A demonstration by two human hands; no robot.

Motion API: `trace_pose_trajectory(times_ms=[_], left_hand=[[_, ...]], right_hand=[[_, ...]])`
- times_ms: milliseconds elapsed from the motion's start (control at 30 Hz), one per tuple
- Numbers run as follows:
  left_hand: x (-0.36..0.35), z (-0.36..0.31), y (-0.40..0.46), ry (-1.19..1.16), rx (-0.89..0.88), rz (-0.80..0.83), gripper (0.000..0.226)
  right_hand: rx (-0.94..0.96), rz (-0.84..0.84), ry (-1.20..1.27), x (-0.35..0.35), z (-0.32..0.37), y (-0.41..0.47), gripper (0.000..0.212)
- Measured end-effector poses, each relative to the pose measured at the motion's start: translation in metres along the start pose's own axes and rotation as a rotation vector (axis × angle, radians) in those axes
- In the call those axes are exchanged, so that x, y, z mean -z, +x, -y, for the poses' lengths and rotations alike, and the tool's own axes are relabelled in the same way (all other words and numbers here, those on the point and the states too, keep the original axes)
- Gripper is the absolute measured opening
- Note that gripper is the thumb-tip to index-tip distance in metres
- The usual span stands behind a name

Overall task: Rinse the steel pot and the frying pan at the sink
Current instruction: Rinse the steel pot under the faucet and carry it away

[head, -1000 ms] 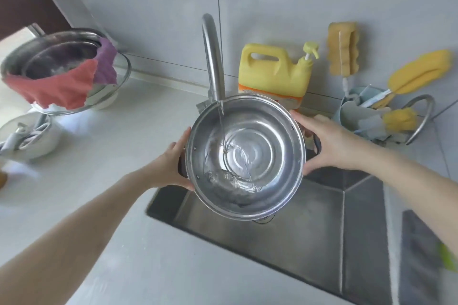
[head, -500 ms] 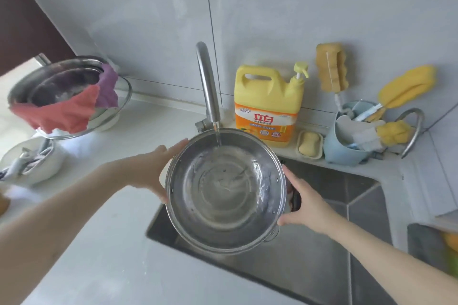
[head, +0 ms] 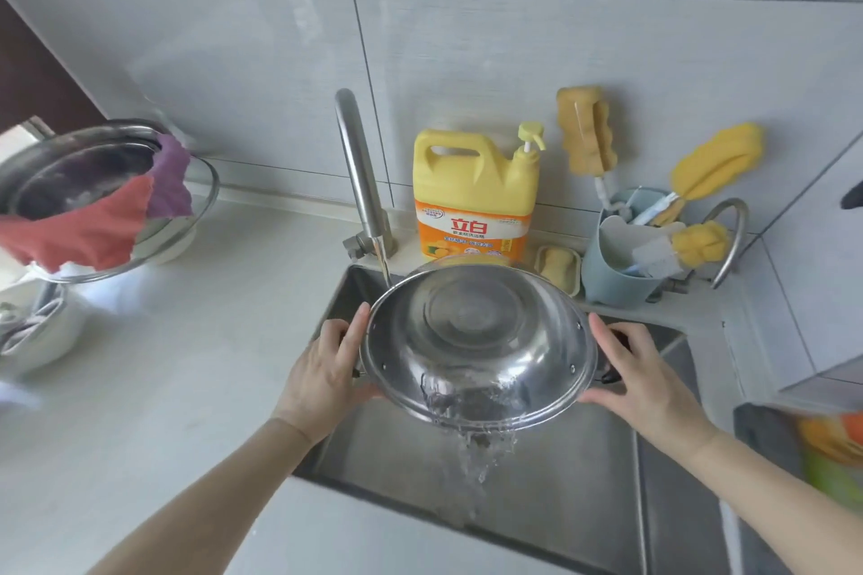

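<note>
Steel pot (head: 476, 341) tipped over sink (head: 583, 472), dumping water; L hand (head: 322, 369), R hand (head: 640, 374) clasp side handles. Wet, prob slippery; stiff, lightish.

Steel pot (head: 476, 336): shiny, round, held over sink (head: 583, 481), tipped toward near side, water pouring off near rim. Frying pan not identifiable.

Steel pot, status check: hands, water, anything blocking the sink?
Left hand and right hand gripping the steel pot at its sides. Pot tipped toward the person, water pouring into the sink. Faucet running. Nothing blocking.
</note>
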State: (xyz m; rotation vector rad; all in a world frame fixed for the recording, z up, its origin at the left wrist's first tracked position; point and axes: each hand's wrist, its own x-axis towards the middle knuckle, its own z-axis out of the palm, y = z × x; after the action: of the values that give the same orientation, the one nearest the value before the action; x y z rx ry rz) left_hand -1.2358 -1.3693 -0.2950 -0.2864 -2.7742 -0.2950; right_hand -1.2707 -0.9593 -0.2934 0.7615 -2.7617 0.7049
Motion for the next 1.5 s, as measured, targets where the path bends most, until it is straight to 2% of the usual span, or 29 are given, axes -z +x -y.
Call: trace_pose_trajectory(times_ms=[133, 200, 267, 367, 467, 533, 667, 800, 867, 967, 1000, 1067, 1200, 1500], left_hand=[[0.007, -0.011, 0.009, 0.013, -0.122, -0.196, 0.103], [0.015, -0.012, 0.016, 0.035, -0.166, -0.282, 0.096], [0.024, -0.012, 0.023, 0.062, -0.211, -0.366, 0.103], [0.035, -0.013, 0.031, 0.1, -0.248, -0.485, 0.115], [0.045, -0.014, 0.036, 0.102, -0.268, -0.548, 0.118], [0.05, -0.014, 0.038, 0.1, -0.277, -0.556, 0.117], [0.047, -0.016, 0.03, 0.057, -0.248, -0.409, 0.108], [0.033, -0.01, 0.001, -0.017, -0.15, -0.175, 0.092], [0.023, -0.003, -0.014, -0.037, -0.121, -0.079, 0.093], [0.015, 0.009, -0.032, -0.043, -0.04, -0.011, 0.089], [0.013, 0.014, -0.037, -0.049, -0.004, 0.008, 0.098], [0.01, 0.026, -0.044, -0.079, 0.074, 0.077, 0.129], [0.015, 0.048, -0.046, -0.046, 0.124, 0.058, 0.139], [0.023, 0.08, -0.061, -0.087, 0.217, 0.037, 0.133]], right_hand=[[0.177, -0.183, -0.114, 0.025, 0.001, 0.0, 0.144], [0.211, -0.236, -0.15, 0.037, 0.004, 0.001, 0.145], [0.235, -0.292, -0.174, 0.048, 0.008, 0.003, 0.142], [0.314, -0.396, -0.187, 0.063, 0.015, 0.007, 0.119], [0.363, -0.457, -0.208, 0.077, 0.018, 0.01, 0.102], [0.366, -0.472, -0.228, 0.082, 0.018, 0.012, 0.098], [0.363, -0.407, -0.217, 0.077, 0.015, 0.012, 0.087], [0.305, -0.213, -0.116, 0.046, 0.014, 0.003, 0.066], [0.249, -0.134, -0.077, 0.028, 0.017, -0.001, 0.081], [0.108, 0.068, -0.003, 0.002, 0.025, -0.001, 0.133], [0.089, 0.098, 0.006, -0.005, 0.028, 0.001, 0.141], [0.121, 0.101, 0.012, -0.015, 0.032, 0.012, 0.141], [0.192, 0.065, 0.006, -0.03, 0.041, 0.042, 0.126], [0.295, 0.087, 0.032, -0.055, 0.06, 0.087, 0.12]])
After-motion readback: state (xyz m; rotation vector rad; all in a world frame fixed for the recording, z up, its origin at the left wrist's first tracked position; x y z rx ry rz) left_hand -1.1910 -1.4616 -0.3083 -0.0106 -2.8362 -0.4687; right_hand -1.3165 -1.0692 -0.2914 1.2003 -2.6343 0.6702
